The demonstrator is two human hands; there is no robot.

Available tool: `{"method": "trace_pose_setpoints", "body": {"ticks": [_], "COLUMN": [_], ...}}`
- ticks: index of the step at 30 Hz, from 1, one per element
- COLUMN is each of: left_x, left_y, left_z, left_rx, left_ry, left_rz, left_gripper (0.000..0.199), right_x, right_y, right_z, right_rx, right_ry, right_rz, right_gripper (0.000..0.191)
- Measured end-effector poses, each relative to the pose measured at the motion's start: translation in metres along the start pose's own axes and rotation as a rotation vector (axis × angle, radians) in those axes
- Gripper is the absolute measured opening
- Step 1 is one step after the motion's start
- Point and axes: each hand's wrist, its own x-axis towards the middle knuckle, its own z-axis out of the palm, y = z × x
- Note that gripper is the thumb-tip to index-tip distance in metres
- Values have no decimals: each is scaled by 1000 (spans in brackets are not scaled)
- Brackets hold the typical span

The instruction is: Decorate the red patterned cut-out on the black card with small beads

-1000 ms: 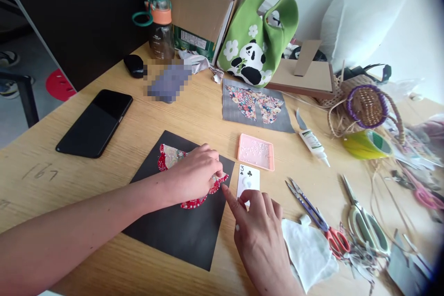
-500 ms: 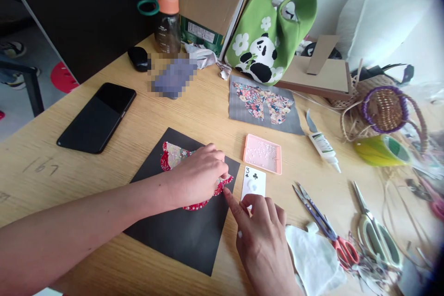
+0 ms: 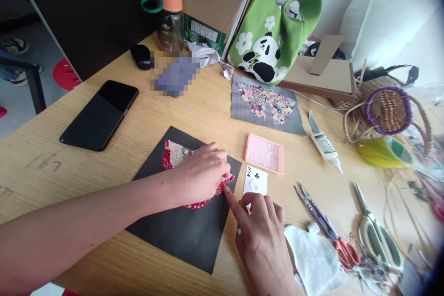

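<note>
A patterned fabric piece with a red beaded edge [image 3: 176, 153] lies on a black square sheet [image 3: 180, 237]. My left hand [image 3: 205, 172] rests across its middle and hides much of it; the fingers are bent down at its right part, their tips hidden. From the lower right, my right hand [image 3: 261, 229] reaches in, its index finger stretched out and touching the red edge, the other fingers curled. Just beyond that hand lies a playing card [image 3: 261, 176] with a white blob on it. Behind the card sits a pink tray [image 3: 264, 153] of small beads.
Two scissors [image 3: 324, 226] [image 3: 376, 231], a white cloth [image 3: 312, 256] and scraps lie at right. A glue bottle [image 3: 326, 148], tape [image 3: 385, 150] and basket [image 3: 388, 110] stand behind. Phone [image 3: 100, 115] at left; bottle [image 3: 169, 23], green bag [image 3: 263, 51] and floral piece [image 3: 265, 101] at the back.
The whole view has shifted slightly. Both hands keep nearly the same place and pose on the beaded piece.
</note>
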Motion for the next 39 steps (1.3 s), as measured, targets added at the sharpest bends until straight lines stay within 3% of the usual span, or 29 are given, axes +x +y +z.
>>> {"method": "trace_pose_setpoints", "body": {"ticks": [5,15,24,35,39], "left_x": [0,0,0,1,0], "left_y": [-1,-1,-2,-1,0], "left_z": [0,1,0,0,0], "left_rx": [2,1,2,5,7], "left_ry": [5,7,7,-1,3], "left_rz": [0,4,3,1,2], "left_gripper": [21,23,23,23,20], "right_x": [-2,-1,0,1,1], "right_y": [0,1,3,4,4], "right_z": [3,3,1,3,2], "right_rx": [14,0,49,66,76], "right_ry": [-15,-30,7,-22,-17], "right_rz": [16,13,-1,-9,-9], "right_gripper": [95,76,93,82,86]}}
